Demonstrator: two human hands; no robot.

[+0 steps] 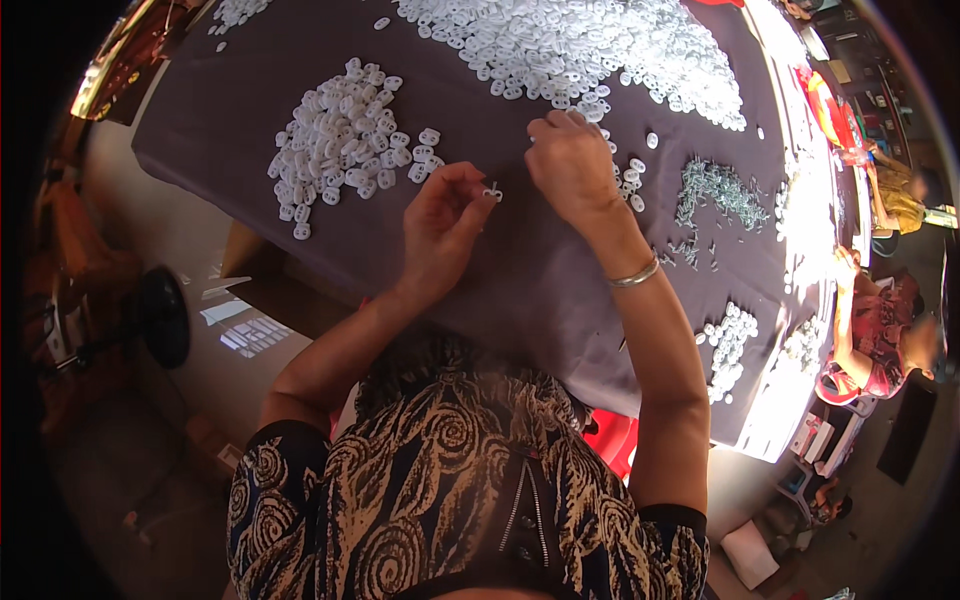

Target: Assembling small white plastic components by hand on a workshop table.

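Observation:
Between the thumb and forefinger of my left hand (440, 220) is a small white plastic piece (493, 194) with holes. A thin pin-like part, perhaps a screw, stands up from it. My right hand (572, 165) is closed just in front of the big heap of white pieces (560, 45), its knuckles overlapping the heap's near edge. Whatever its fingers hold, if anything, is hidden. To the left of my left hand lies a smaller heap of similar white pieces (335, 140). Several loose white pieces (628, 180) lie beside my right wrist, which wears a bangle (634, 273).
A dark cloth (520, 270) covers the table. Small metal screws (720, 195) lie scattered right of my right forearm, and another heap of white pieces (730, 340) sits nearer on that side. People (880, 330) sit along the bright right edge. A red stool (612, 440) shows below the table.

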